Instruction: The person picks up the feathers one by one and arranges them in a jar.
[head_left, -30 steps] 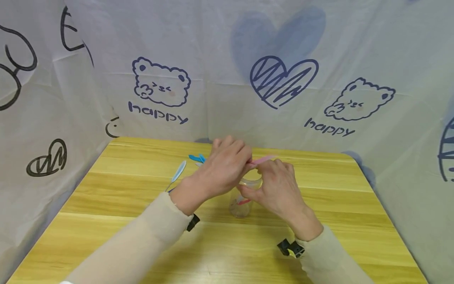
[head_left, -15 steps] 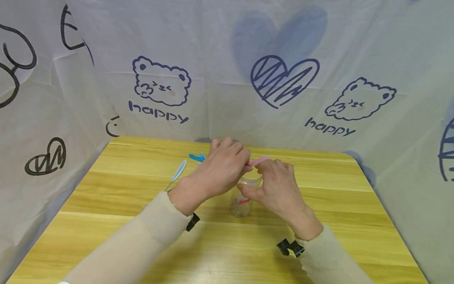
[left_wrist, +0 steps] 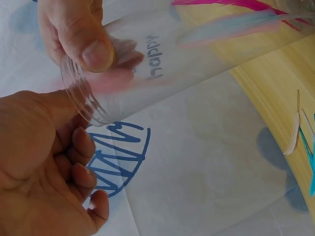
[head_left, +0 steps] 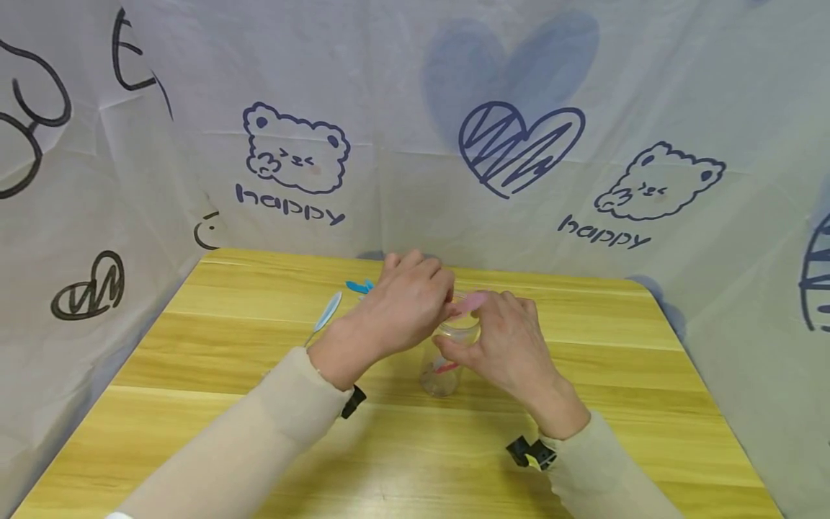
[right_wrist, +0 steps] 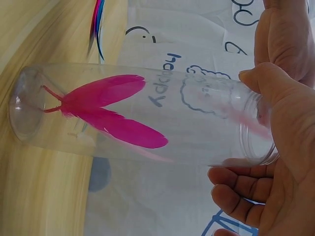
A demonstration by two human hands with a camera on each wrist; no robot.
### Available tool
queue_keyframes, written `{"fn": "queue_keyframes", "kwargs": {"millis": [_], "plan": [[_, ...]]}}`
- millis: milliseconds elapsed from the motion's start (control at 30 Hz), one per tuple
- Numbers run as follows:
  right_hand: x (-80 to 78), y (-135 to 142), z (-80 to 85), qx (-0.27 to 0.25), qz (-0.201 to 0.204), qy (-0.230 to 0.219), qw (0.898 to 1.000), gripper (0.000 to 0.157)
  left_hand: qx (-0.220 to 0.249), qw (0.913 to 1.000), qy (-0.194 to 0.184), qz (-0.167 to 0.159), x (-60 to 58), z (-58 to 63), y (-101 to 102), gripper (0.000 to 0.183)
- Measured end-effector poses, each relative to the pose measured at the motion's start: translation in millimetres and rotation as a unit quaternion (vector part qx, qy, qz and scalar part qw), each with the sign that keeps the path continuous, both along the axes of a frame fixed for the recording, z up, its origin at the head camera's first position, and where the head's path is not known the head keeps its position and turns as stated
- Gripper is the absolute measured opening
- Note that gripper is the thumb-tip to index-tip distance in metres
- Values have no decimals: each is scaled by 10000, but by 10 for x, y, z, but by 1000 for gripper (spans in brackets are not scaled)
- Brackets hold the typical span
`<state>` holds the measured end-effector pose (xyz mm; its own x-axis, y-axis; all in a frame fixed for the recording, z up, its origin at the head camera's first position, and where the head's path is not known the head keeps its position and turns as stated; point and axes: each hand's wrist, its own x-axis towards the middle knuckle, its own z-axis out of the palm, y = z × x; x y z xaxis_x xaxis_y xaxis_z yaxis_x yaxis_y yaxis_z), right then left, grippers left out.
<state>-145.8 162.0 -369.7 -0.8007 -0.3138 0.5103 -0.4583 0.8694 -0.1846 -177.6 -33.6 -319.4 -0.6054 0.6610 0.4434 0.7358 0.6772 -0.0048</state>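
Note:
A tall clear jar (right_wrist: 197, 142) stands upright on the table, with my right hand (head_left: 509, 342) gripping it around the neck. Several feathers lie inside, two of them bright magenta feathers (right_wrist: 106, 92) joined near the jar's bottom. My left hand (head_left: 408, 299) is at the jar's mouth, pinching a pale pink feather (head_left: 470, 303). Through the wall in the left wrist view, part of that feather shows inside the neck. The left fingertips are partly hidden behind the rim.
Left of the jar, a white and pale-blue feather (head_left: 327, 311) lies on the wooden table (head_left: 583, 382). Bright blue feathers (head_left: 359, 287) are partly covered by the left hand. A printed cloth (head_left: 415, 187) hangs behind the table.
The pale pink feather has shifted left and down, from jutting over the right hand to the jar's mouth. My left hand has moved slightly left; the right hand stays on the jar.

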Motion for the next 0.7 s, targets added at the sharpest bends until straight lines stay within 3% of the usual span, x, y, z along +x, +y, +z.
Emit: {"fn": "queue_keyframes", "kwargs": {"millis": [167, 367, 500, 700], "plan": [[1, 11, -6, 94, -20, 144, 9999, 59, -117, 9993, -334, 151, 5, 38, -2, 26], [3, 3, -4, 88, -41, 93, 9999, 58, -156, 9988, -426, 184, 7, 50, -2, 27], [6, 1, -2, 60, -84, 18, 9999, 59, -126, 9992, -326, 203, -1, 41, 1, 29], [7, 1, -1, 58, -86, -59, 9999, 61, -109, 9996, 177, 210, -18, 16, -16, 33]]}}
